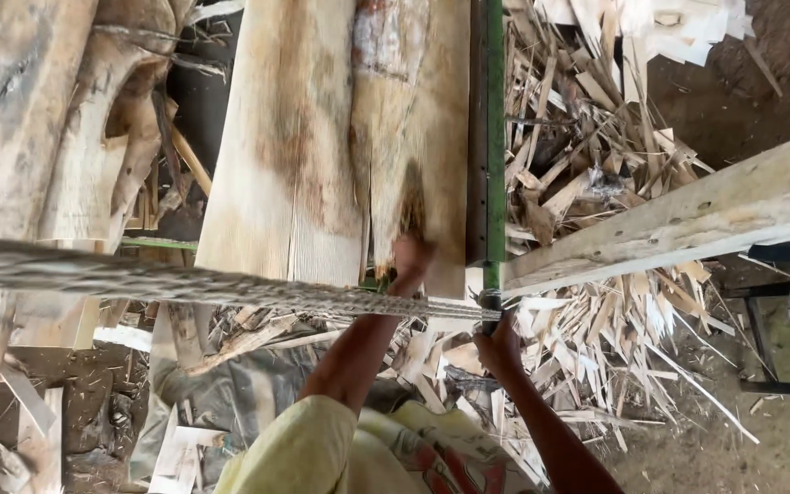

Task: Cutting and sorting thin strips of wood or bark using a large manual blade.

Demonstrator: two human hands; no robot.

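A wide pale wooden slab (322,137), cracked and dark-stained along its middle, lies lengthwise beside a green metal rail (495,137). My left hand (411,261), on a yellow-sleeved arm, grips the splintered near end of the slab at the crack. A grey twisted cable (185,284) runs from the left edge across to the near end of the rail. My right hand (499,349) closes around that cable end just below the rail.
Rough logs (20,137) lie at the left. A long pale beam (688,220) slants off to the right. Heaps of wood offcuts and splinters (587,146) cover the dirt floor around the rail. A dark metal frame (779,348) stands at the right.
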